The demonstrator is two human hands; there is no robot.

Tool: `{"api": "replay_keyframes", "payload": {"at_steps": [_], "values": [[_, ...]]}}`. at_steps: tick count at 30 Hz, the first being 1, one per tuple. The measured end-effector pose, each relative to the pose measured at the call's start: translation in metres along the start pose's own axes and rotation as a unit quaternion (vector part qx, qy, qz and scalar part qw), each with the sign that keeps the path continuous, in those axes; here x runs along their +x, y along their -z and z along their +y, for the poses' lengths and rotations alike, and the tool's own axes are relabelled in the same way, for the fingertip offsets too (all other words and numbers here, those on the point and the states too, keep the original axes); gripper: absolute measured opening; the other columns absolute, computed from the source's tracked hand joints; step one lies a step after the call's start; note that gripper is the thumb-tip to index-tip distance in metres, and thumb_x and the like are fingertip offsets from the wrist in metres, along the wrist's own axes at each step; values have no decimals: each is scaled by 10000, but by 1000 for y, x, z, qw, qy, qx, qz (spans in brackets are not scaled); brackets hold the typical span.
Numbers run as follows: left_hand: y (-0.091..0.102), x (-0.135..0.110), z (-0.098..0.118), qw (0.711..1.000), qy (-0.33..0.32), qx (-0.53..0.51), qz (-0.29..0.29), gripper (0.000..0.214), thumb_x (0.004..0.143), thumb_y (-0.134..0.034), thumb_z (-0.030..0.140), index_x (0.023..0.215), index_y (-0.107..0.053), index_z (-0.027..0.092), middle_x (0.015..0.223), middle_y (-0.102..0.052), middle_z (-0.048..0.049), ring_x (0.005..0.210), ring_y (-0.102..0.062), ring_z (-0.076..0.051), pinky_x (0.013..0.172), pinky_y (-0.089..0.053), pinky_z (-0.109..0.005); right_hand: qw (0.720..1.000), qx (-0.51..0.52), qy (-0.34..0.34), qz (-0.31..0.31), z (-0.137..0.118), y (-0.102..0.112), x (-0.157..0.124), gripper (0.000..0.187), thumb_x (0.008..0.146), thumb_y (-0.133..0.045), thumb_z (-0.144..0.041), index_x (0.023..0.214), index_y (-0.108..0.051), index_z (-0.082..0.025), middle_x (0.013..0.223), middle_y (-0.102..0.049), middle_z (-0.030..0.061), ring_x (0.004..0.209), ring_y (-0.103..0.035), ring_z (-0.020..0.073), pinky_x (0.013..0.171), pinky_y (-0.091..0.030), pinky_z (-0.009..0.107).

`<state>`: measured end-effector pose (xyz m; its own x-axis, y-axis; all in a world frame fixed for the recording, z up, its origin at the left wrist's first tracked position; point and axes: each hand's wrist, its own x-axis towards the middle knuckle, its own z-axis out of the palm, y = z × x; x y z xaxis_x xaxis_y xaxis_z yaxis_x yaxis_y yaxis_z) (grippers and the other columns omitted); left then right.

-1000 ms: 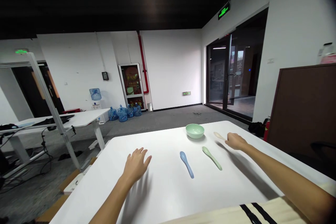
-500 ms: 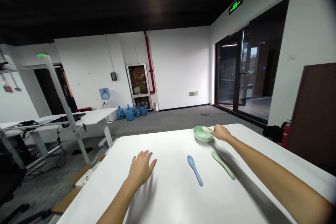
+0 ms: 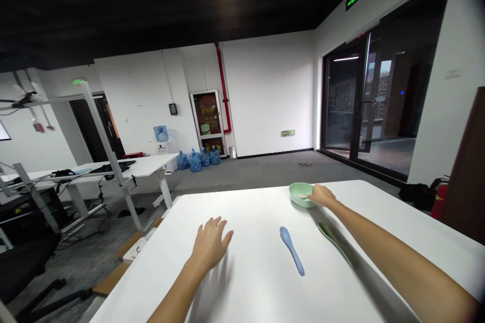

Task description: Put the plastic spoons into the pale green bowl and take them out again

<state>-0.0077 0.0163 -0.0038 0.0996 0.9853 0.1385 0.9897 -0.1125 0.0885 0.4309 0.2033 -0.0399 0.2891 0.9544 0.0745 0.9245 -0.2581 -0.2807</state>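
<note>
My right hand (image 3: 321, 195) reaches across the white table (image 3: 246, 282) to the pale green bowl (image 3: 299, 194) at its far edge. Its fingers are pinched on a cream spoon (image 3: 303, 196) whose head lies inside the bowl. My left hand (image 3: 210, 244) rests flat on the table at the left, fingers spread and holding nothing. A blue spoon (image 3: 291, 250) lies in the middle of the table. A green spoon (image 3: 335, 243) lies to its right, partly in the shadow of my right forearm.
Another white desk (image 3: 113, 167) with cables and a metal frame stands at the left. Several blue water jugs (image 3: 199, 157) stand by the far wall. Glass doors (image 3: 364, 106) are at the right, and a dark brown panel (image 3: 468, 171) stands beside the table.
My right hand has carried the cream spoon from the table right of the bowl leftward and lowered its head into the bowl. My left hand has stayed flat. The view has shifted.
</note>
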Motion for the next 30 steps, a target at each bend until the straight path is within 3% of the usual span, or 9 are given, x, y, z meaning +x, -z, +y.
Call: {"api": "replay_keyframes", "payload": {"at_steps": [12,19,21,25,30], "values": [[2,-1,2,1000,4,-4,-1,556,1046,-361,486,1482,-604,243,1629,-527,-98,1546,-414,-356,1253,-333,-598,1000,-8,-7,-10,2,-6,4,472,869,-645,-396,1256,-723,-137,1268,-738,211,1129,-727,342,788,-541,350],[3,-1,1,1000,4,-3,-2,547,1054,-379,487,1489,-595,235,1629,-525,-114,1548,-417,-347,1244,-346,-569,1000,14,11,23,7,17,-15,446,972,-516,-512,986,-807,-174,1095,-785,198,1057,-739,343,788,-513,354],[4,-2,1,1000,3,-3,0,537,1056,-386,485,1485,-597,241,1628,-525,-115,1548,-418,-342,1243,-348,-561,999,29,25,36,11,27,-27,497,993,-471,-540,1049,-807,-178,1118,-786,197,1094,-728,351,827,-515,367],[7,-5,3,1000,-3,4,-1,545,1060,-373,478,1498,-583,231,1633,-517,-123,1552,-410,-345,1243,-344,-570,993,59,78,64,24,44,-55,606,1019,-427,-550,1372,-694,-136,1369,-714,194,1292,-644,350,1000,-497,383],[11,-8,4,1000,-21,12,3,578,1063,-347,477,1503,-573,179,1630,-513,-152,1545,-417,-354,1231,-361,-570,988,75,117,72,41,54,-91,662,1023,-449,-563,1517,-577,-141,1568,-573,163,1448,-524,348,1145,-436,399]]}}
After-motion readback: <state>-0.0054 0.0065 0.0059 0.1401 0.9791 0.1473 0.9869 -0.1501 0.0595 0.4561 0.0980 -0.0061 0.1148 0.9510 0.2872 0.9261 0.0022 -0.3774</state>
